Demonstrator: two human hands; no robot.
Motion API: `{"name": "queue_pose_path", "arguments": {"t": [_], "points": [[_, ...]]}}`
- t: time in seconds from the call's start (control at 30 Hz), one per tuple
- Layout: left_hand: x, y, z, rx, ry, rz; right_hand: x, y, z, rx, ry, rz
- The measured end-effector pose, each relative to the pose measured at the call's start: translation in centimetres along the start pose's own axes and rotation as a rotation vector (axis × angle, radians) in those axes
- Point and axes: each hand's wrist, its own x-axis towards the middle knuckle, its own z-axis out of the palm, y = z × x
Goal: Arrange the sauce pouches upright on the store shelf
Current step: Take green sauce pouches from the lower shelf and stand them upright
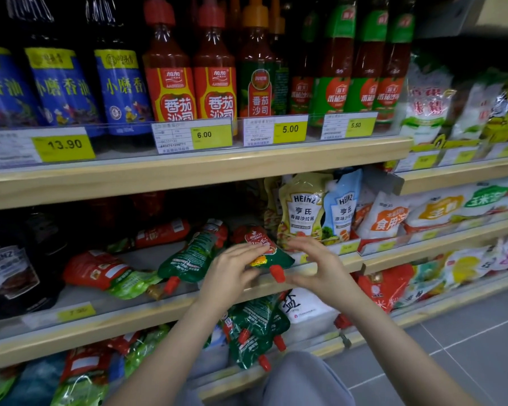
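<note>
Several red-and-green sauce pouches lie flat on the middle shelf (299,272). One pouch (261,247) lies with its red cap over the shelf's front edge. My left hand (232,271) is at that pouch's left side, fingers spread and touching it. On the other side, my right hand (317,265) curves around close to the cap, fingers apart. Neither hand grips it. Another green pouch (194,253) lies flat to the left, and a red one (100,269) further left. Two Heinz pouches (302,209) stand upright at the right.
Ketchup bottles (214,71) and blue-labelled oil bottles (62,83) fill the upper shelf above price tags. Dark Heinz jars (9,273) stand at the left of the middle shelf. White bags (387,218) sit to the right. More pouches (255,332) lie on the lower shelf.
</note>
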Motion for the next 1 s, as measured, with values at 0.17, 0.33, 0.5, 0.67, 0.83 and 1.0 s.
{"name": "queue_pose_path", "arguments": {"t": [0.17, 0.33, 0.5, 0.67, 0.83, 1.0], "points": [[1.0, 2.0, -1.8, -0.306, 0.072, -0.1, 3.2, -0.7, 1.6, 0.051, 0.017, -0.059], [0.2, 1.2, -1.4, -0.403, 0.181, -0.288, 4.1, -1.3, 1.8, 0.146, 0.167, 0.014], [-1.4, 2.2, 1.4, -0.143, 0.097, -0.166, 3.1, -3.1, 1.5, 0.207, 0.309, -0.035], [0.2, 3.8, 1.4, -0.192, 0.289, -0.233, 2.1, -4.7, 0.9, 0.342, 0.219, -0.008], [0.3, 3.4, -2.4, -0.631, -0.067, -0.319, 1.9, -3.3, -1.0, 0.51, -0.064, -0.029], [-0.6, 3.1, -4.3, -0.922, -0.557, -0.33, 3.3, -2.7, -0.2, 0.675, -0.167, 0.024]]}}
